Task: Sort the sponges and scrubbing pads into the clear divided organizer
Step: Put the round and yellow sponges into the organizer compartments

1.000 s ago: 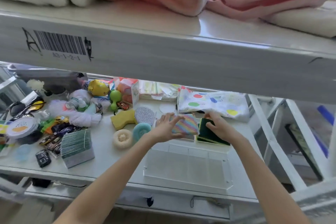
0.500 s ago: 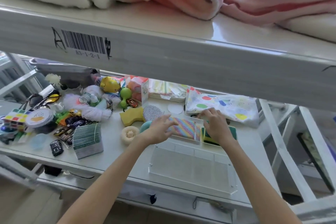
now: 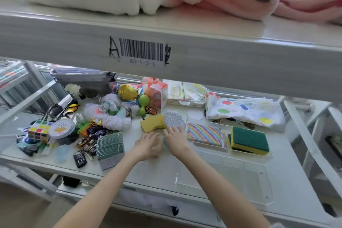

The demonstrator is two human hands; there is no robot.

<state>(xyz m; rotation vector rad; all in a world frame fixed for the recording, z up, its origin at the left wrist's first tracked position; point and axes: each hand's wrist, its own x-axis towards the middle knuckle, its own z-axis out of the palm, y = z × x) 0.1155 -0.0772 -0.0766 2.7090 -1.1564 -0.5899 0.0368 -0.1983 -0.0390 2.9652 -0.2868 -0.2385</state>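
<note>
The clear divided organizer (image 3: 246, 170) stands at the right of the lower shelf. A rainbow-striped pad (image 3: 204, 133) lies in its back-left compartment, and green-and-yellow sponges (image 3: 249, 140) are stacked in the back-right one. Both hands are left of the organizer. My left hand (image 3: 148, 145) curls down over the spot where a cream ring sponge lay, and the sponge is hidden. My right hand (image 3: 175, 139) rests flat with fingers spread on a teal round sponge (image 3: 165, 143), fingertips near a silver round scrubber (image 3: 174, 119). A yellow sponge (image 3: 151, 123) lies beside the scrubber.
The upper shelf beam (image 3: 142, 50) with a barcode hangs low over the work area, with towels on top. A green striped pack (image 3: 110, 146), toy cars (image 3: 87, 142), a puzzle cube (image 3: 38, 131) and bottles crowd the left. A polka-dot cloth (image 3: 244, 111) lies behind the organizer.
Both hands left the organizer's back compartments and moved left to the round sponges. The striped pad and the green sponges stay in the organizer. The camera swung left.
</note>
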